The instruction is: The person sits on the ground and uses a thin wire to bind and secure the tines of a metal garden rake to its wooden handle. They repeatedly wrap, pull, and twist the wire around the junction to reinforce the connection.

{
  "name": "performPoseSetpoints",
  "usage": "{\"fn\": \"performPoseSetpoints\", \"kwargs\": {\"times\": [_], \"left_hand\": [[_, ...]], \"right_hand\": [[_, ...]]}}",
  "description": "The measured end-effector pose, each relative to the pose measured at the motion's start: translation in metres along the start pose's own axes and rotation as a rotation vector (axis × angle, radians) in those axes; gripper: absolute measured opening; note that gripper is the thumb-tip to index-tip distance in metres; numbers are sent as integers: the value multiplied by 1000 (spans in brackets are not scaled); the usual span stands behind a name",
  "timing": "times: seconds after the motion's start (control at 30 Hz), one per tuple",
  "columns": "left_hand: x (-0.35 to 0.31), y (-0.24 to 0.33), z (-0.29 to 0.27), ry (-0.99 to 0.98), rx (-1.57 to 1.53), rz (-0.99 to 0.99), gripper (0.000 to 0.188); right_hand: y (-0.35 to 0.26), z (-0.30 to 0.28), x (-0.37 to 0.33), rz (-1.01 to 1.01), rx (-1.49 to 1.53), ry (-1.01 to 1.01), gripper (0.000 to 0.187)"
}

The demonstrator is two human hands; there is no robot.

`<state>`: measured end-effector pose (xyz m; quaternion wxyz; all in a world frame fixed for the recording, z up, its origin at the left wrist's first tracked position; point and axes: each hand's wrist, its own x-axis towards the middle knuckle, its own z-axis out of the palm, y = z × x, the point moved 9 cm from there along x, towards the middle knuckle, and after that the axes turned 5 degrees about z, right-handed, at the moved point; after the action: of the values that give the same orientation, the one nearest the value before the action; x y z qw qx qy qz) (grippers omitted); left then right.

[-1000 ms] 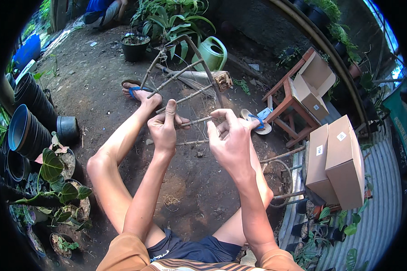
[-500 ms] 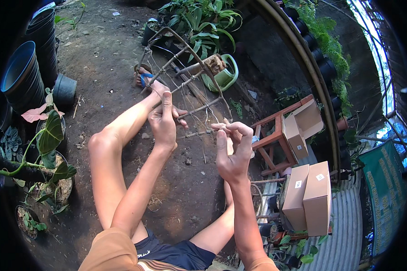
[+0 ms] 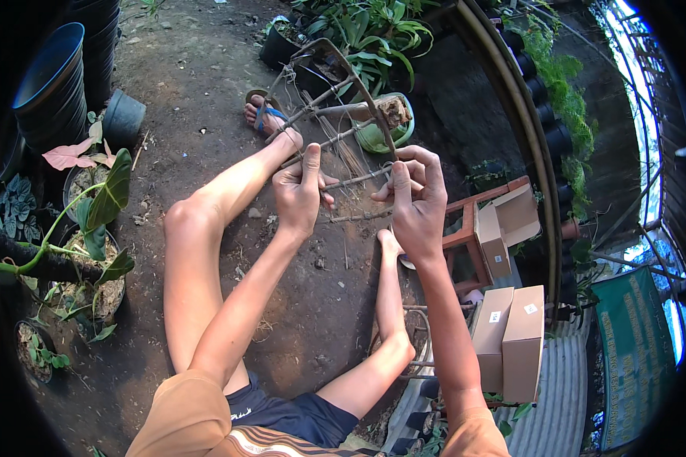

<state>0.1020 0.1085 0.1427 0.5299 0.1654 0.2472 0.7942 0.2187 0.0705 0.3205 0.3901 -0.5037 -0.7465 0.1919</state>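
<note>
A ladder-like frame of bent brown stick [image 3: 371, 104], with thin crossbars bound on by string, is held up at a tilt in front of me. My left hand [image 3: 297, 199] is closed around its left side near a lower crossbar, thumb pointing up. At the opposite end of that crossbar, my right hand [image 3: 421, 202] pinches the lower right corner of the frame between thumb and fingers. Any string between those right fingertips is too small to make out. Another crossbar [image 3: 362, 216] hangs just below the hands.
Beyond the frame sit a light green plastic container [image 3: 373, 139], a rough chunk of wood [image 3: 393, 112] and leafy plants [image 3: 381, 38]. Stacked black pots [image 3: 49, 91] and potted plants line the left. On the right are a red-brown wooden stool [image 3: 465, 236] and cardboard boxes [image 3: 522, 343].
My right hand has moved up and closed in on the frame's lower right corner. My left hand still grips the frame. The whole view has shifted slightly.
</note>
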Motion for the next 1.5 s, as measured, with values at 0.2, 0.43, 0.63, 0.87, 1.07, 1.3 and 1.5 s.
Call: {"fn": "performPoseSetpoints", "kwargs": {"times": [0.2, 0.43, 0.63, 0.87, 1.07, 1.3, 1.5], "left_hand": [[-8, -9, 3, -32, 10, -16, 61], [-12, -12, 9, -117, 36, 5, 61], [-18, -21, 16, -170, 55, -54, 60], [-13, -29, 4, -132, 67, -10, 60], [-9, -32, -4, -165, 131, 3, 60], [-13, -39, 1, -181, 78, -41, 58], [-15, -41, 3, -189, 120, -45, 57]], "right_hand": [[-18, 11, -20, -593, -563, 13, 25], [6, -9, -30, -209, -431, -258, 64], [10, -8, -41, -235, -542, -482, 74], [26, -1, -46, -233, -671, -245, 83], [48, 1, -37, 82, -478, -475, 90], [34, -1, -47, -188, -515, -494, 87], [43, -1, -51, -243, -838, -280, 81]]}}
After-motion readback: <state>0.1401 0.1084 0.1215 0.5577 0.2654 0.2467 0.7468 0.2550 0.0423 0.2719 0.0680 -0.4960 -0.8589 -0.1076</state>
